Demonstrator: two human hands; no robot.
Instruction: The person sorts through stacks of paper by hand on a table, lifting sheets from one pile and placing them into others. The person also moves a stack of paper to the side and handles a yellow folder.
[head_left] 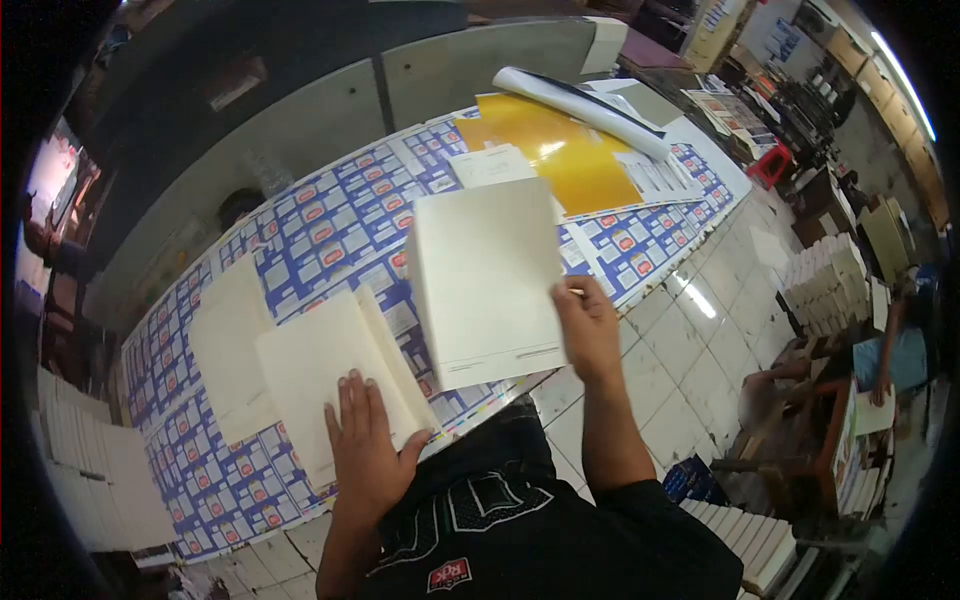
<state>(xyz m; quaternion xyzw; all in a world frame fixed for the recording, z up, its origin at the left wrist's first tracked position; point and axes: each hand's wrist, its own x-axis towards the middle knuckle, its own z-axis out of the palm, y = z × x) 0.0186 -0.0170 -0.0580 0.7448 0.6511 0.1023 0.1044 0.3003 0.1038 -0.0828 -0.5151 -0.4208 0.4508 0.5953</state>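
Note:
My left hand (365, 445) lies with fingers spread on a cream paper stack (320, 370) near the table's front edge. At the right edge of a larger block of cream sheets (490, 280), my right hand (590, 325) pinches the paper between thumb and fingers. Thin printed lines run along the block's lower edge. Another pale sheet stack (232, 350) lies to the left, partly under the one beneath my left hand. Behind the block is a small white paper pile (492, 166).
Blue patterned sheets (330, 235) cover the table. Yellow glossy sheets (570, 160) and a rolled sheet (590, 110) lie at the back right. White stacks (100, 470) stand at left, others (825, 285) at right. A person's arm (888, 350) shows at far right.

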